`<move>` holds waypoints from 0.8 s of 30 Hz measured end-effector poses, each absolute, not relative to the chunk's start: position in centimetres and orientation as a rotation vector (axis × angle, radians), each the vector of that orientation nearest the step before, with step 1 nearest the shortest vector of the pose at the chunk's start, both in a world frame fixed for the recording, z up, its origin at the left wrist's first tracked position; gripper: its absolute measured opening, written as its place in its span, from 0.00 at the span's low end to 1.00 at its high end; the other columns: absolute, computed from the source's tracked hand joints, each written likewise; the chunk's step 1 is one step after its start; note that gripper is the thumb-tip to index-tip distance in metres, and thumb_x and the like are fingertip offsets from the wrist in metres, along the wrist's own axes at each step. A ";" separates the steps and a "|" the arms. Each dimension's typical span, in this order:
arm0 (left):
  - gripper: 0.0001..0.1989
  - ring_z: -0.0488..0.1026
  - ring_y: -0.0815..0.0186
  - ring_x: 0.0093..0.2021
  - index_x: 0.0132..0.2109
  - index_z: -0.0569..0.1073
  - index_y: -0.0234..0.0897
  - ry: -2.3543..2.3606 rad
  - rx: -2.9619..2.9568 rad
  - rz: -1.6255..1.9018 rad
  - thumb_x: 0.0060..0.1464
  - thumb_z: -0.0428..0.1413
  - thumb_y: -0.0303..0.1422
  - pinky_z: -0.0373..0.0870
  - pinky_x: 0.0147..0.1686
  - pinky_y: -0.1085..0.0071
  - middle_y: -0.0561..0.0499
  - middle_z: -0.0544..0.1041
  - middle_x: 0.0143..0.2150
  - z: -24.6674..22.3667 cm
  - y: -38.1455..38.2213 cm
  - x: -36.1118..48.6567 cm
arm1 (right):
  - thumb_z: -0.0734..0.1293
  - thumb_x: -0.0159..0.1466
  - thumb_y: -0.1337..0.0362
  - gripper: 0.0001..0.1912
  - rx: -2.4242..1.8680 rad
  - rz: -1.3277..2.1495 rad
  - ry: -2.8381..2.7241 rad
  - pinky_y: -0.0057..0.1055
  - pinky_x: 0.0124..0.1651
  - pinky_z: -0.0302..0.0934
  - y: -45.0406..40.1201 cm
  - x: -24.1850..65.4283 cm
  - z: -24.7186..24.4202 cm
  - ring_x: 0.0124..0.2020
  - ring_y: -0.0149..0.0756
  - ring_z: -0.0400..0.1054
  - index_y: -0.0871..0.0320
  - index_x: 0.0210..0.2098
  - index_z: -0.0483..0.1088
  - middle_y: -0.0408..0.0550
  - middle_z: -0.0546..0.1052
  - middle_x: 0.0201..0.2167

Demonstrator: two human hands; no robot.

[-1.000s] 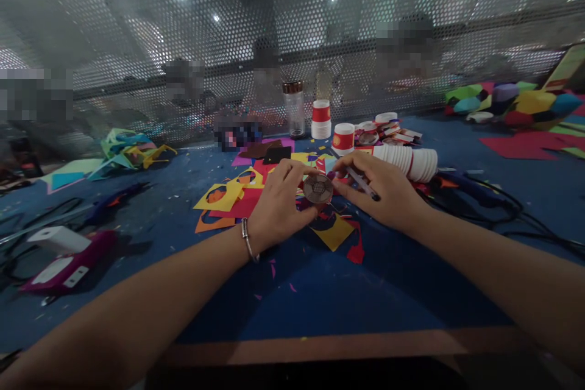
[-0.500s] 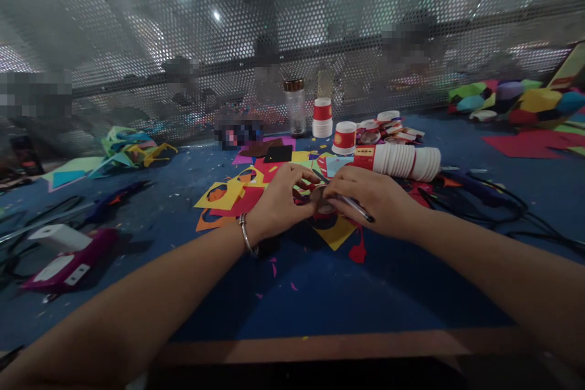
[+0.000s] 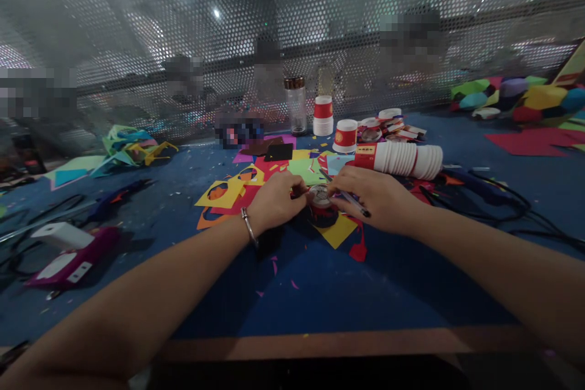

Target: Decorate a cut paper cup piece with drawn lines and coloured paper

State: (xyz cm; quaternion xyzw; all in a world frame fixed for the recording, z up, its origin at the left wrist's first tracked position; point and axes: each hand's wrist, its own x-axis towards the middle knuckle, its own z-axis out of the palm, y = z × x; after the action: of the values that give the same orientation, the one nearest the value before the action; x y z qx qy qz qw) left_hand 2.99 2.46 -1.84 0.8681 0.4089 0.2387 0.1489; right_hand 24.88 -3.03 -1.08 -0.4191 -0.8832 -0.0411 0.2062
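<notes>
My left hand [image 3: 280,200], with a bracelet at the wrist, is closed, its thumb and fingertips at the left edge of a small round, pale disc-like thing [image 3: 320,194]. I cannot make out what kind of thing this is. A dark-and-clear pen [image 3: 354,203] is held in my right hand [image 3: 377,198], which is closed and has its fingertips by the disc's right edge. Under and around both hands lie coloured paper sheets: a yellow piece [image 3: 337,233], a light green sheet [image 3: 303,169] and yellow paper with round cut-outs [image 3: 231,195].
A toppled stack of paper cups [image 3: 397,159] lies beyond my right hand. Upright cups [image 3: 323,116] and a clear bottle [image 3: 296,109] stand behind. At left is a purple power strip [image 3: 77,262]; at right, a blue glue gun [image 3: 479,187] with cables. A perforated screen [image 3: 311,18] rises behind.
My hands have drawn slightly apart, uncovering more of the round thing between them. It looked brownish and tilted before and now shows a pale face. The pen stays in my right hand.
</notes>
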 end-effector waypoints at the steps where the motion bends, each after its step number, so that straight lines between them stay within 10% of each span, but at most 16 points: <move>1: 0.10 0.69 0.64 0.30 0.25 0.70 0.39 1.175 2.493 0.690 0.55 0.58 0.31 0.65 0.35 0.67 0.53 0.73 0.25 -1.9 2.5 3.0 | 0.63 0.68 0.63 0.09 -1.172 -0.124 -2.486 0.35 0.41 0.64 -3.0 24.8 -1.1 0.39 0.40 0.71 0.58 0.42 0.74 0.51 0.75 0.37; 24: 0.07 0.73 0.64 0.38 0.36 0.74 0.39 1.200 2.372 0.959 0.52 0.56 0.23 0.71 0.41 0.65 0.50 0.78 0.38 -2.1 2.7 3.0 | 0.58 0.68 0.63 0.09 -1.238 -0.307 -2.438 0.39 0.44 0.63 -2.1 26.5 1.0 0.41 0.44 0.70 0.57 0.39 0.69 0.54 0.74 0.38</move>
State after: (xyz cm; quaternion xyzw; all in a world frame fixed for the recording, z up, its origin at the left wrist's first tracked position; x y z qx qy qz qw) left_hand 2.95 2.74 -2.05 0.8288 0.4195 0.3352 0.1573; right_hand 26.46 -2.10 0.98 -0.4414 -0.8692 -0.1095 0.1939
